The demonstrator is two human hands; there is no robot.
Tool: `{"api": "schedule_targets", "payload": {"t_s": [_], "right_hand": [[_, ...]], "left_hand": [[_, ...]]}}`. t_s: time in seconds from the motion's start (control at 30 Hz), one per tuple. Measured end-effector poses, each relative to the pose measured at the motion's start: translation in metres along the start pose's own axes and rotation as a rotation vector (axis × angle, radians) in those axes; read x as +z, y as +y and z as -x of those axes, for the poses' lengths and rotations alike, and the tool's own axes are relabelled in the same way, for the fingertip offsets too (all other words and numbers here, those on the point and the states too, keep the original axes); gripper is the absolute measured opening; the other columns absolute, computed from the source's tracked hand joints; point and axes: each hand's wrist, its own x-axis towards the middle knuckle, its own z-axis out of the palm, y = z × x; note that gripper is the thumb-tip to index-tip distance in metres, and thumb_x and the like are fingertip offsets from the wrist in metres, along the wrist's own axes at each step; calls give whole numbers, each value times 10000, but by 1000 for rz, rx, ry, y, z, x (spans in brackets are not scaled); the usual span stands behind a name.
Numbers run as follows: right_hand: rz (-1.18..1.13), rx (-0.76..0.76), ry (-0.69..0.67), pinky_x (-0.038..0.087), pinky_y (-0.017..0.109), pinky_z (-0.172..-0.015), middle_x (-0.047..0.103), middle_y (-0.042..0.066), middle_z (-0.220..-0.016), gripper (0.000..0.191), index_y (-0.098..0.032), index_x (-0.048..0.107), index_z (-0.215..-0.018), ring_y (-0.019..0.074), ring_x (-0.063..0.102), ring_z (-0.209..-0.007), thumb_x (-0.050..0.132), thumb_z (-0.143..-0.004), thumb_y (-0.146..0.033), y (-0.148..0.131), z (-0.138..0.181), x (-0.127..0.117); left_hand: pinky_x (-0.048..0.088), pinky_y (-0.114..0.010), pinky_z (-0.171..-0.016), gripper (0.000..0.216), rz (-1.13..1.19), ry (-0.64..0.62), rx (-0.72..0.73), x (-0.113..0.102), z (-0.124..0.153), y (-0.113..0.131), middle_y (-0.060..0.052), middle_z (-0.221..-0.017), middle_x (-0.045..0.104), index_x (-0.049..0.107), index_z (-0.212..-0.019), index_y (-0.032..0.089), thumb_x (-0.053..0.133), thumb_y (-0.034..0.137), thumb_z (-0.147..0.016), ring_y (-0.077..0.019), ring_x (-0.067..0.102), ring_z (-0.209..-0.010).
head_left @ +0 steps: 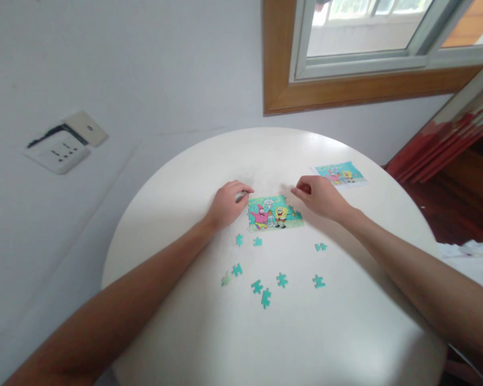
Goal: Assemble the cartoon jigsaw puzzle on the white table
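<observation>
Round white table (346, 332); loose teal jigsaw pieces (282, 280) scattered on near side. SpongeBob picture sheet (349, 175) beyond right hand (321, 196), partly hidden. Part-built SpongeBob jigsaw (270, 214) between hands. Left hand (228, 205) loosely curled at its left edge; right, fingers bent in, off upper right. Any grip: can't tell.

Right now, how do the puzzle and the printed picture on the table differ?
The puzzle is jagged at its upper right; the printed picture's visible edges are straight. The puzzle lies near the left hand; the printed picture, beyond the right hand. Both show similar cartoon figures.
</observation>
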Motion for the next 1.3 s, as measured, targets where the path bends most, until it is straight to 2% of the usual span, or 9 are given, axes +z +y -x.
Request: {"api": "schedule_targets", "payload": {"t_s": [0.2, 0.37, 0.57, 0.67, 0.77, 0.9, 1.03, 1.2, 1.3], "right_hand": [[2, 101, 72, 294, 317, -599, 671, 69, -747, 311, -187, 665, -782, 163, 508, -638, 496, -929, -403, 5, -5, 26], [47, 149, 59, 270, 306, -587, 685, 83, -764, 365, -191, 674, -768, 177, 523, -654, 466, -945, -433, 2, -6, 27], [36, 150, 16, 278, 300, -584, 697, 87, -767, 372, -195, 665, -755, 181, 546, -654, 450, -955, -424, 2, -3, 25], [28, 151, 14, 277, 301, -580, 700, 87, -772, 383, -199, 657, -745, 187, 560, -664, 443, -958, -435, 3, -3, 25], [27, 150, -9, 279, 303, -578, 699, 92, -754, 395, -202, 656, -726, 195, 573, -667, 441, -955, -441, 5, -4, 26], [30, 134, -33, 281, 305, -573, 708, 103, -760, 386, -202, 668, -726, 204, 586, -666, 456, -946, -438, 7, -6, 28], [31, 124, -45, 291, 302, -577, 718, 110, -774, 374, -199, 682, -742, 207, 601, -682, 463, -948, -422, 8, -7, 27], [32, 109, -60, 307, 297, -591, 728, 117, -787, 379, -190, 705, -764, 207, 620, -703, 463, -959, -407, 8, -6, 24], [36, 102, -60, 311, 293, -598, 733, 117, -795, 378, -189, 713, -775, 204, 626, -711, 464, -962, -403, 8, -7, 23]], "left_hand": [[502, -334, -935, 187, 29, -4, -52, 2, 0, -2, -47, -985, 726, 718, -947, 173, 551, 140, -867, -183, 667, -957], [511, -321, -899, 201, 63, -41, -73, -10, -5, 4, -67, -1013, 731, 724, -987, 160, 558, 207, -882, -176, 663, -933], [458, -247, -648, 194, 23, -484, -225, -51, -11, 41, -23, -772, 731, 743, -841, 166, 629, 323, -839, -155, 639, -711], [370, -244, -578, 185, -120, -664, -268, -71, 17, 69, -5, -665, 680, 706, -713, 165, 687, 331, -792, -137, 588, -614], [326, -265, -576, 228, -246, -722, -394, -81, 61, 94, -13, -636, 633, 644, -651, 168, 692, 335, -798, -149, 553, -613], [410, -295, -707, 112, -277, -649, -496, -78, 105, 110, -39, -876, 655, 617, -830, 176, 691, 249, -788, -190, 586, -784], [446, -329, -830, 56, -239, -577, -540, -69, 120, 109, -55, -929, 629, 561, -809, 183, 591, 136, -818, -210, 584, -894], [430, -390, -973, 143, -185, -536, -484, -66, 134, 102, -76, -1079, 585, 564, -893, 186, 518, 70, -824, -231, 542, -1048], [445, -365, -932, 184, -110, -556, -400, -69, 139, 101, -63, -1034, 581, 534, -860, 195, 451, 35, -822, -209, 541, -990]]}}
